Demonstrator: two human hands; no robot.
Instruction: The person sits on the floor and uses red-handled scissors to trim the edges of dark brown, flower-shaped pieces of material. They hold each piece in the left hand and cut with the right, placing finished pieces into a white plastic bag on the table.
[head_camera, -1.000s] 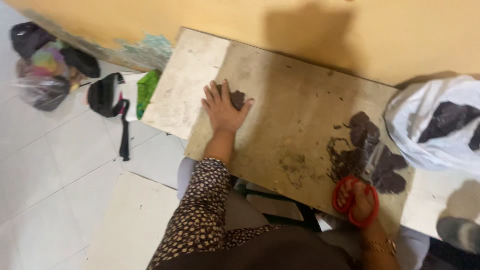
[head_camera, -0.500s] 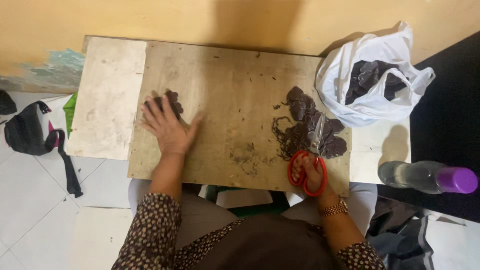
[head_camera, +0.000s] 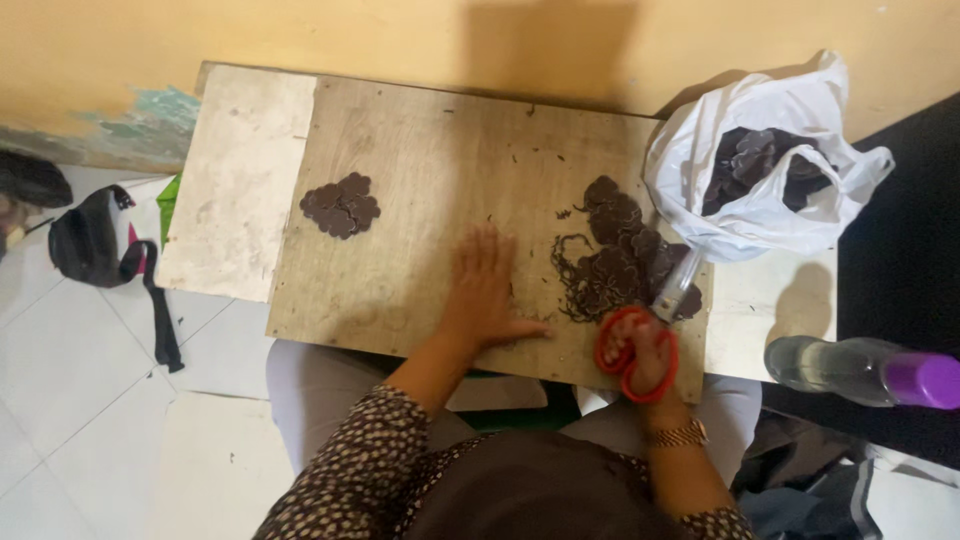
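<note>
Scissors (head_camera: 645, 335) in right hand (head_camera: 648, 360); brown pieces (head_camera: 620, 262) lie just beside left hand (head_camera: 487, 290).

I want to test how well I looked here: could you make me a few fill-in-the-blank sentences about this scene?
1. The right hand holds scissors with ____ handles.
2. The left hand lies flat on the ____ board.
3. The white bag sits at the board's ____ end.
4. The bottle has a ____ cap.

Missing words: red; wooden; right; purple.
</note>
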